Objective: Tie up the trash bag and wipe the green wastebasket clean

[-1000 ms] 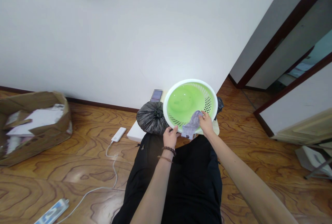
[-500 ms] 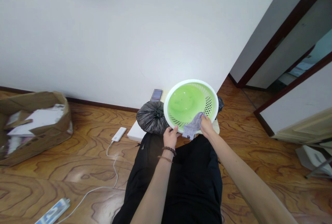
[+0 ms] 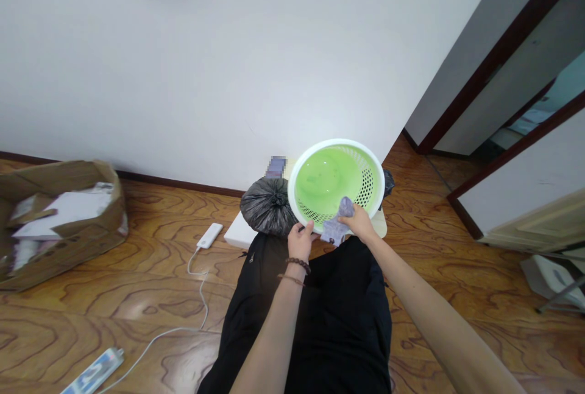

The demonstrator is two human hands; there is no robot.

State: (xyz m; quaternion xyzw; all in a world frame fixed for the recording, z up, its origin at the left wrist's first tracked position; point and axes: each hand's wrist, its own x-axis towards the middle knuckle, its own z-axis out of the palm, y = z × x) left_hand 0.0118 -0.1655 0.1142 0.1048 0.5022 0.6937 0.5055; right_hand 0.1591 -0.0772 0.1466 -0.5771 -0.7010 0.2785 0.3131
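**Green basket held, cloth at near rim**

L hand (image 3: 300,240) grips the near rim of the green basket (image 3: 336,182), fingers clenched on its white edge. R hand (image 3: 361,223) grasps a grey-purple cloth (image 3: 337,221), pressed vs. the perforated inner wall by the near rim. Black bag (image 3: 268,206) just left of basket; cardboard box (image 3: 59,223) far left on floor.

Basket (image 3: 329,178) sits dead centre, bag (image 3: 267,206) just left of it, power bank (image 3: 209,236) further left, box (image 3: 59,217) far left on the floor (image 3: 137,296).

Head camera looks forward and down, close above the lap
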